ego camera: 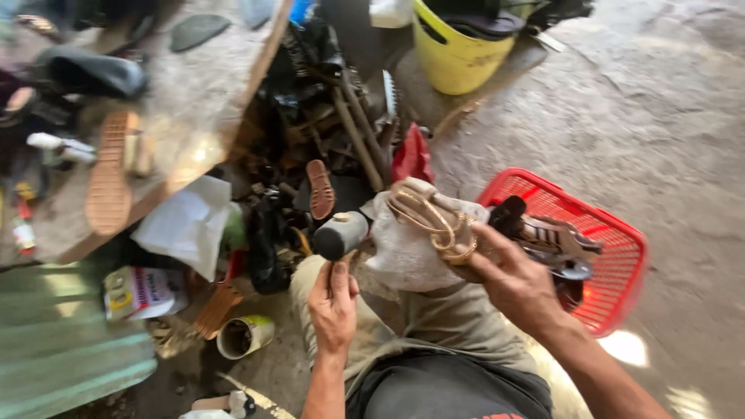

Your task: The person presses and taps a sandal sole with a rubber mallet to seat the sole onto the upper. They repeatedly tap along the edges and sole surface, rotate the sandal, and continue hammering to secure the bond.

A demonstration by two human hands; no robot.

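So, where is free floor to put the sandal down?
Bare concrete floor lies right of the red basket and beyond it, toward the yellow bucket. Ahead of the left hand, the tool and shoe pile is crowded.

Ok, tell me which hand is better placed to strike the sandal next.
Left. The left hand already grips the mallet, its head close beside the strappy sandal. The right hand is busy steadying that sandal over the cloth-covered support, so it likely should stay put.
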